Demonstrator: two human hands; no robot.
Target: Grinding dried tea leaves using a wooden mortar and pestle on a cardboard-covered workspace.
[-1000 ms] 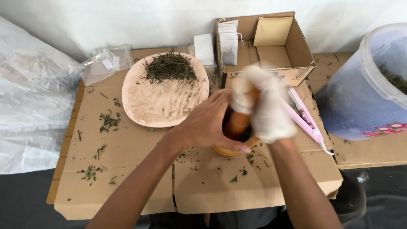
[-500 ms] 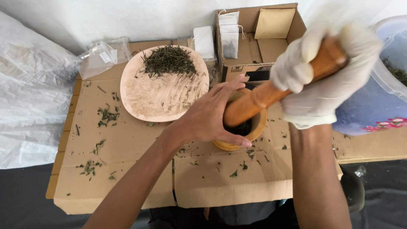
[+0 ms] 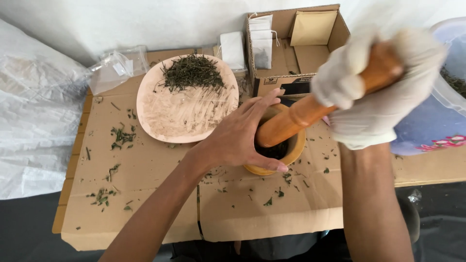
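A small wooden mortar (image 3: 295,154) stands on the cardboard-covered table (image 3: 160,194), with dark crushed leaves inside. My bare left hand (image 3: 242,133) cups the mortar's left side and rim, fingers spread. My right hand (image 3: 376,92), in a white glove, grips the top of a wooden pestle (image 3: 301,116). The pestle slants down to the left, its lower end inside the mortar. To the left lies a round pinkish plate (image 3: 179,111) with a heap of dried green leaves (image 3: 191,73) at its far side.
An open cardboard box (image 3: 296,46) with small paper bags stands behind the mortar. A large translucent tub (image 3: 444,102) with leaves is at right. Clear plastic bags (image 3: 116,68) and white sheeting (image 3: 34,126) lie at left. Leaf bits scatter over the cardboard.
My right hand was low over the mortar with the pestle upright; it has risen to the right and the pestle now leans. The left hand stays on the mortar.
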